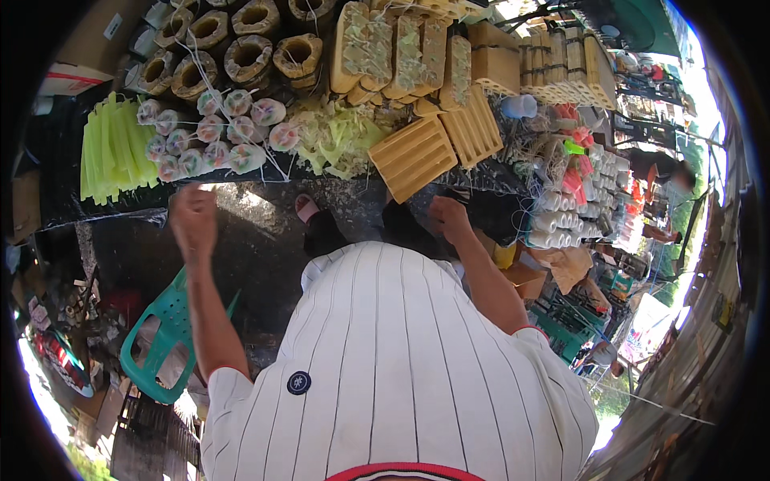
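My left hand (193, 216) hangs curled and slightly blurred in front of the table's near edge, just below bundled clear-wrapped rolls (210, 128) with pinkish ends. If it holds anything, I cannot make it out. Beside those rolls, to the left, lies a fan of pale green strips (116, 152). On the right, my right hand (451, 218) has bent fingers and sits just below a grooved yellow-brown block (413, 156), apart from it. Whatever might be inside its fingers is hidden. A heap of crumpled pale-green scraps (341, 140) lies on the table between the two sides.
Thick hollow brown tubes (249, 60) and stacked tan blocks (393, 52) line the table's back. White rolls (557, 222) stand at right. A green plastic chair (164, 337) is at lower left. A sandalled foot (306, 208) shows below the table edge. Other people are at far right.
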`<control>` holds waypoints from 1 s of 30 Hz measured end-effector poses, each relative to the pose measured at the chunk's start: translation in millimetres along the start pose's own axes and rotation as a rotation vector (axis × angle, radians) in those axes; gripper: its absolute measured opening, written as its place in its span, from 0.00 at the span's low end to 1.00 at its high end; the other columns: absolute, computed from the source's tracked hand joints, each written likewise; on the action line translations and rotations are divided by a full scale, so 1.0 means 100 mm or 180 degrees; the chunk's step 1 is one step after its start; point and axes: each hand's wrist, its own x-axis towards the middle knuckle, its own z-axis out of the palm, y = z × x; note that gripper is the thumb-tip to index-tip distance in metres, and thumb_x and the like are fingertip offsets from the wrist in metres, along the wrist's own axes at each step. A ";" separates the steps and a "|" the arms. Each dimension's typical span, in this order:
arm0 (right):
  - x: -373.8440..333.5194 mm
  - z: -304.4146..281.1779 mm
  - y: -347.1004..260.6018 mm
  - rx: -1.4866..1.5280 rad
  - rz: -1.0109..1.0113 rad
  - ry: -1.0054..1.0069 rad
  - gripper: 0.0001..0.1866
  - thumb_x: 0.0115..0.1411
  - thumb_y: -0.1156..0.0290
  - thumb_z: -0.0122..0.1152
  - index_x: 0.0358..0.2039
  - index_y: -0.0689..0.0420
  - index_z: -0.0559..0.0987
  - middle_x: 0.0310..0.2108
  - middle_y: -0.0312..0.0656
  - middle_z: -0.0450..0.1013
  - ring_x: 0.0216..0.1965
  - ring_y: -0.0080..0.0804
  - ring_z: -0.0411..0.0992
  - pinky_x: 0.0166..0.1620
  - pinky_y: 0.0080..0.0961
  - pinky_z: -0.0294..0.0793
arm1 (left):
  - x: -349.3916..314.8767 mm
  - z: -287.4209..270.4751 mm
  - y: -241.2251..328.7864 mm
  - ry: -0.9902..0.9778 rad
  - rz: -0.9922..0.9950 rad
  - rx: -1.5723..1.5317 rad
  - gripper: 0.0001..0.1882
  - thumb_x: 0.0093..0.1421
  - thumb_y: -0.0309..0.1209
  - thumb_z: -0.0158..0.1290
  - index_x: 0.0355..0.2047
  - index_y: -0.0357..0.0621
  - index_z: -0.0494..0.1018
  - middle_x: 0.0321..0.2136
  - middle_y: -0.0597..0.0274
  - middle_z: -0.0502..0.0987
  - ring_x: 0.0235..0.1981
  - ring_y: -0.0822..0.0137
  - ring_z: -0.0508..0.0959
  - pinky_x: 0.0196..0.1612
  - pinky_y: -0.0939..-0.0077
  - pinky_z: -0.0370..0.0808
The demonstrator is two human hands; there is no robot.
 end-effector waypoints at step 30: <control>-0.69 -0.51 -2.59 -0.3850 -0.4445 -0.1514 0.22 0.62 0.68 0.73 0.54 0.60 0.80 0.42 0.54 0.83 0.40 0.53 0.83 0.41 0.42 0.80 | -1.73 2.72 2.64 -0.0802 0.0478 -0.0566 0.41 0.53 0.30 0.74 0.65 0.38 0.69 0.55 0.47 0.79 0.55 0.54 0.81 0.58 0.62 0.80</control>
